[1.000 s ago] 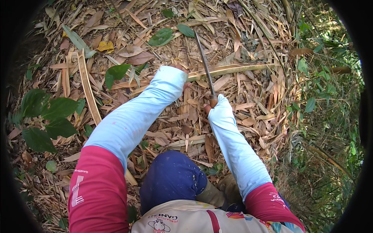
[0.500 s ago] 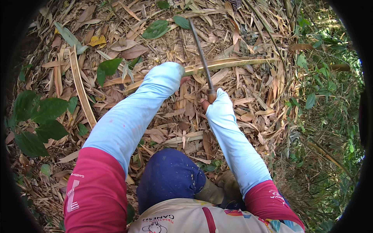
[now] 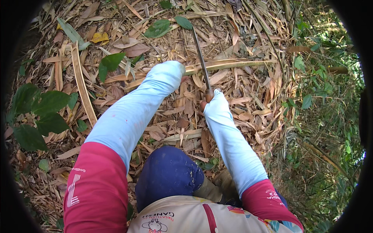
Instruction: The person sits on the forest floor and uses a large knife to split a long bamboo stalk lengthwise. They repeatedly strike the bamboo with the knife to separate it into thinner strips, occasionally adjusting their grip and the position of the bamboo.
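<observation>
Long knife (image 3: 201,58) across a pale strip (image 3: 241,63) over dry leaves (image 3: 189,109), right hand (image 3: 213,102) with fingers curled around the brown handle (image 3: 209,95), left hand (image 3: 173,70) by the strip, fingers hidden, can't tell their grip

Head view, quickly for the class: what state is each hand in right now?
Left hand: at the pale split strip, mostly hidden; whether it grips cannot be told.
Right hand: closed, holding the long knife by its brown handle.
</observation>
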Demonstrator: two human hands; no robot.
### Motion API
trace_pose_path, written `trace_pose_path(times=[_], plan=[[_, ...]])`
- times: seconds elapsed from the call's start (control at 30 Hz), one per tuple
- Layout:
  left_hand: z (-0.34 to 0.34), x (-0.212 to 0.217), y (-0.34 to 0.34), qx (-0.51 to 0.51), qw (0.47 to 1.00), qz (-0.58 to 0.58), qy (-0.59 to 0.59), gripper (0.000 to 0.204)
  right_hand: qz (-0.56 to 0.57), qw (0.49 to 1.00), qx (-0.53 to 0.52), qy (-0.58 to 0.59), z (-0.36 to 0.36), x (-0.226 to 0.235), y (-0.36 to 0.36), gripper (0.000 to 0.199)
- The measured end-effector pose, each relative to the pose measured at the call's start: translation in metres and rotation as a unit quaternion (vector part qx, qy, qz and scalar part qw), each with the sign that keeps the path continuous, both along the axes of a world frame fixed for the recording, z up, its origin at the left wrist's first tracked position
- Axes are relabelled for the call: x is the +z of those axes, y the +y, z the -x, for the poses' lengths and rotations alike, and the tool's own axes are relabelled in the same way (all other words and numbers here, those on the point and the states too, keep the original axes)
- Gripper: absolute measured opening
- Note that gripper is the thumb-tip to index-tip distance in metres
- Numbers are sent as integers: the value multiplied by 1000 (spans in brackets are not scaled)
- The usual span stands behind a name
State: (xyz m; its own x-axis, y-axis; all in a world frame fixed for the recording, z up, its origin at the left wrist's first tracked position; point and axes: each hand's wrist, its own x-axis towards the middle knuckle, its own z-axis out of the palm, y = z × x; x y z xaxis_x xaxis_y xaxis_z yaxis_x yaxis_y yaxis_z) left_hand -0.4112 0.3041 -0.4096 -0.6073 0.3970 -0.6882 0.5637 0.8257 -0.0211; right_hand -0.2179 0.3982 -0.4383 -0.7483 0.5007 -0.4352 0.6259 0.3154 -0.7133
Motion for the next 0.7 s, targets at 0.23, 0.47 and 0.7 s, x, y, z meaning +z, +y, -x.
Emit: trace_pose_path(times=[0.23,0.47,0.7], plan=[[7,-14,-6,-24,999,-10,-26,31,174,931,-114,300,4,76,2,27],[0,2,7,-20,999,37,-6,30,-36,999,14,-10,-11,-45,-2,43],[-18,21,-27,-28,988,-128,78,35,14,999,23,-39,-7,-40,-1,57]])
